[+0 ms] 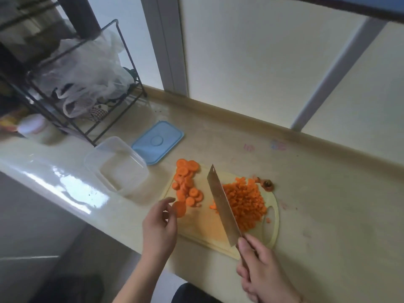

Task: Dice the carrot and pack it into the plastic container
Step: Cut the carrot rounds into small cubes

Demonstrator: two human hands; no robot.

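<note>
A pale yellow cutting board (203, 228) lies on the counter. Round carrot slices (185, 182) are heaped on its left part, and a pile of diced carrot (244, 204) covers its right part. My right hand (262, 274) grips the handle of a cleaver (220, 204), whose blade rests along the left edge of the diced pile. My left hand (159, 228) pinches one carrot slice (179, 208) at the board's left edge. The clear plastic container (118, 165) stands empty to the left of the board.
A blue lid (158, 142) lies behind the container. The carrot's stem end (267, 184) sits past the board's far right corner. A black wire rack (87, 84) with plastic bags and a white jar (37, 129) stand at the far left. The counter's front edge runs under my forearms.
</note>
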